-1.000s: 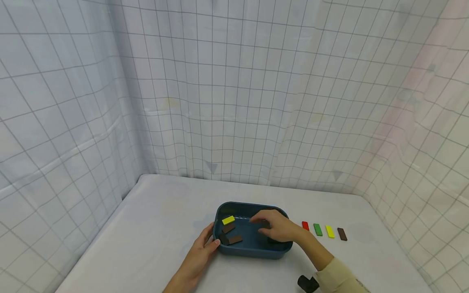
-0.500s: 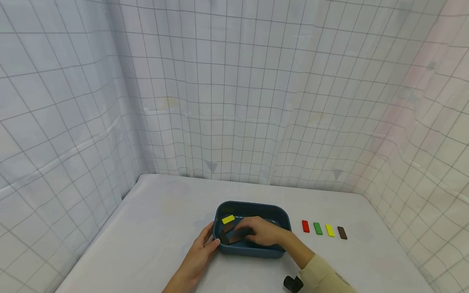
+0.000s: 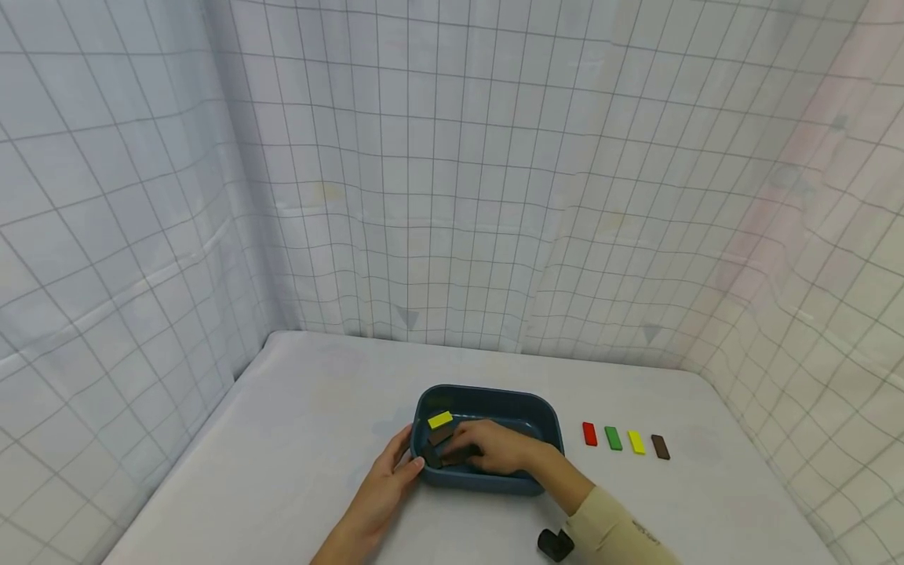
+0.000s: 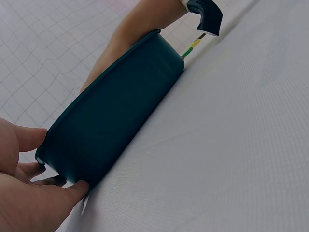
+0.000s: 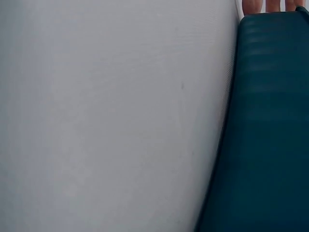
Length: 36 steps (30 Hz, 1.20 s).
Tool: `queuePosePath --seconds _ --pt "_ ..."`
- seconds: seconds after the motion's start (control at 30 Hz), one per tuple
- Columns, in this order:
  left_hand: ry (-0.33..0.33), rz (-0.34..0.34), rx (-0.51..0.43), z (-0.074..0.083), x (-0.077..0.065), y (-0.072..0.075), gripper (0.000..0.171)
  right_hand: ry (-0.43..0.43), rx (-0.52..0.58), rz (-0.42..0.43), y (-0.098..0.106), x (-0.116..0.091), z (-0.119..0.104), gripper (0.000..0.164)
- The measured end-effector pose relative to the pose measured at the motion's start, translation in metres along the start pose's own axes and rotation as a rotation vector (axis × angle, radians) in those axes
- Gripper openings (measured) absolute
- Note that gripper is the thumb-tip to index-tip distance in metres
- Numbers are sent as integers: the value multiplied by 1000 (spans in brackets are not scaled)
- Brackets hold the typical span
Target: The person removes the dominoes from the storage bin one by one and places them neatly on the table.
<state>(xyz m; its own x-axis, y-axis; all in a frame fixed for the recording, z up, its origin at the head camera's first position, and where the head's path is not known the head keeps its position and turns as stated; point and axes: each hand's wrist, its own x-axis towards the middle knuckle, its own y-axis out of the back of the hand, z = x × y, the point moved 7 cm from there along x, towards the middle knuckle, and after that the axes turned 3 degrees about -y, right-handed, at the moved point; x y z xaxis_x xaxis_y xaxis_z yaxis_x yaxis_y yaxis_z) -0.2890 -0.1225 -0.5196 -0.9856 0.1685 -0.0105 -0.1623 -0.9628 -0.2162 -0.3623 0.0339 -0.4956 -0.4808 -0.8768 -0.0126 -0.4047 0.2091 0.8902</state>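
Observation:
A dark blue plastic box (image 3: 487, 482) with rounded corners stands on the white-covered table. My left hand (image 3: 381, 486) holds its left end, the thumb at the front corner and the fingers along the outside wall. Inside the box, my right hand (image 3: 497, 447) has its fingers curled down over a brown rectangular tile (image 3: 457, 457), with the thumb at its right end; the fingertips are partly hidden. Beside them lie a yellow tile (image 3: 440, 420), another brown tile (image 3: 441, 435) and a black tile (image 3: 431, 456). The right wrist view shows mostly the box's outer wall (image 5: 270, 135).
Right of the box, a red tile (image 3: 589, 434), a green tile (image 3: 613, 438), a yellow tile (image 3: 636, 442) and a dark brown tile (image 3: 660, 446) lie in a spaced row. Grid-patterned white curtains (image 3: 452, 196) enclose the table's back and sides.
My right hand has moved left and down inside the box, onto the brown tile near the front left. The left hand and the box have stayed in place.

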Motion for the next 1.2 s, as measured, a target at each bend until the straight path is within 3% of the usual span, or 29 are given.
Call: queuePosePath --seconds 0.3,0.57,0.83,1.2 --pt "5 19 -4 -1 1 1 64 -84 -6 41 6 -3 11 36" --pt "-3 22 -6 0 0 0 64 -5 -59 102 7 -2 6 35" --pt "8 20 -1 0 0 0 64 -23 -33 84 5 -1 4 33" --pt "36 24 5 -3 0 2 66 -4 5 172 19 -11 4 35"
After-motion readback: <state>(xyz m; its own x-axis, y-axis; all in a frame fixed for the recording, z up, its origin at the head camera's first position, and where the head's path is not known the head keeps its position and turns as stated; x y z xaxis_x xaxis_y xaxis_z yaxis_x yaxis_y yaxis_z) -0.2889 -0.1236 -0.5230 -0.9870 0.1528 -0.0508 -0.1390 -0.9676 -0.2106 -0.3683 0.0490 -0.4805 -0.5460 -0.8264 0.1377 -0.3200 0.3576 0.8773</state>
